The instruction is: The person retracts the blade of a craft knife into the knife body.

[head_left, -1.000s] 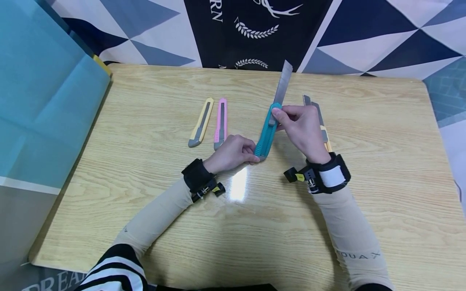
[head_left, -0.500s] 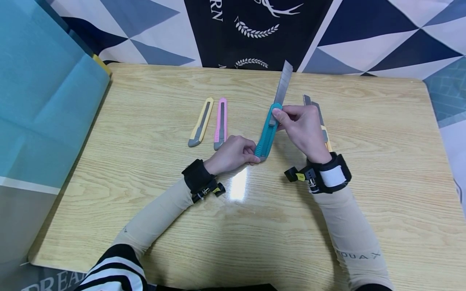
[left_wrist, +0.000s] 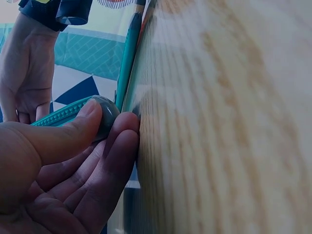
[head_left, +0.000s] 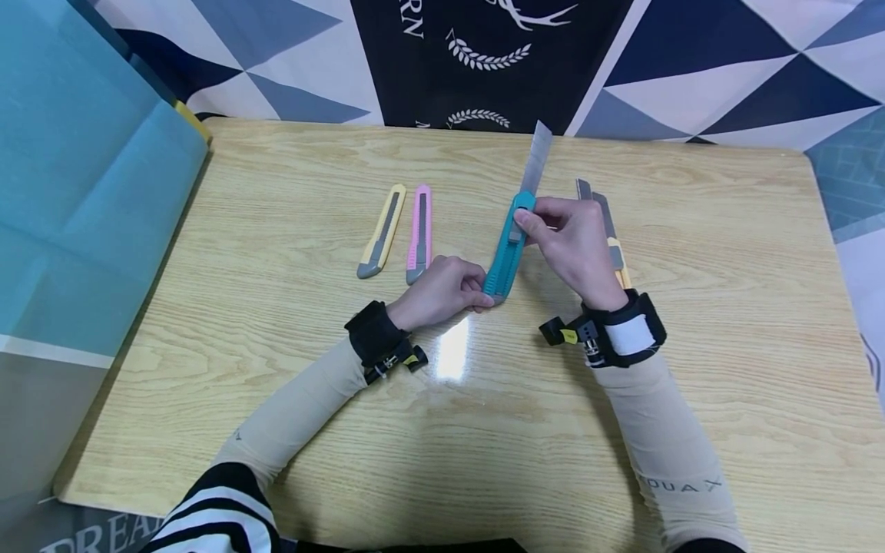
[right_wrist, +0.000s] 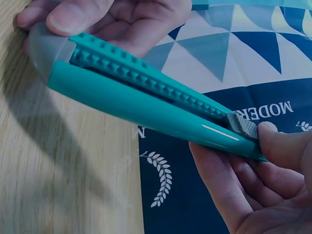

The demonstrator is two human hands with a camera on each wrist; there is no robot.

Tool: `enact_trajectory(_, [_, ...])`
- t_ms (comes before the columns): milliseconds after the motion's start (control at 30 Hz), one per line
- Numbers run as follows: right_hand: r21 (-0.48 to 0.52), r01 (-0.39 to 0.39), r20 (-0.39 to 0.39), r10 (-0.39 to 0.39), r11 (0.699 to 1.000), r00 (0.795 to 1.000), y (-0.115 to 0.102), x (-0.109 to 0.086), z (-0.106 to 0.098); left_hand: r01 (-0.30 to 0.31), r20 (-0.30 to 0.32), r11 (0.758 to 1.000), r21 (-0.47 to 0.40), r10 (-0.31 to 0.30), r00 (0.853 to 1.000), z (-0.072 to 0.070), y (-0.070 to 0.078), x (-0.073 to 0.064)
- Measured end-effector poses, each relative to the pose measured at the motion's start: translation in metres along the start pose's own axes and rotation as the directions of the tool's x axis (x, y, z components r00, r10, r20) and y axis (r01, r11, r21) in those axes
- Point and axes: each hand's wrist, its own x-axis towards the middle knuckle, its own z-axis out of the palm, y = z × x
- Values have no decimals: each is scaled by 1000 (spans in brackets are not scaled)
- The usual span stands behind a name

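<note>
A teal utility knife (head_left: pixel 504 265) is held tilted between both hands, its long segmented blade (head_left: pixel 535 157) extended toward the far table edge. My left hand (head_left: pixel 442 292) pinches the knife's grey end cap (right_wrist: pixel 46 48) between thumb and fingers. Near the blade end, my right hand (head_left: pixel 574 242) grips the body, with the thumb against the grey slider (right_wrist: pixel 242 125) and fingers beneath. Left of the held knife lie a yellow utility knife (head_left: pixel 382 230) and a pink one (head_left: pixel 419 230), both without visible blade. The pink one's lower end is close by my left hand.
Beyond my right hand, a yellow utility knife (head_left: pixel 620 261) lies partly hidden, with a blade (head_left: pixel 604 215) out. Another blade (head_left: pixel 584 190) shows beside it. The wooden table (head_left: pixel 276 230) meets a patterned cloth (head_left: pixel 297 46) at the back and a blue panel (head_left: pixel 83 169) at left.
The teal knife's exposed blade is slightly shorter now, its tip drawn back toward the body. Both hands keep their holds in nearly the same places.
</note>
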Motion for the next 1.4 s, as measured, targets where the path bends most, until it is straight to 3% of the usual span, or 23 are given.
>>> enact_trajectory(233, [36,-25,46,23,999,999,10,3,0,6,-4,1000,-9,-6,1000,0,0,0])
enact_trajectory(367, [81,-47,107,38,996,994,31,8,2,5,-13,1000,-10,-5,1000,0,0,0])
enact_trajectory(500, [125,-54,114,40,991,993,47,11,8,-1,-25,1000,-9,0,1000,0,1,-1])
enact_trajectory(733, [101,-30,68,23,994,997,47,10,9,1,-27,1000,-9,-1,1000,0,1,-1])
enact_trajectory(1400, [-22,-36,37,36,999,999,47,9,11,32,3,998,-57,-32,999,2,3,-1])
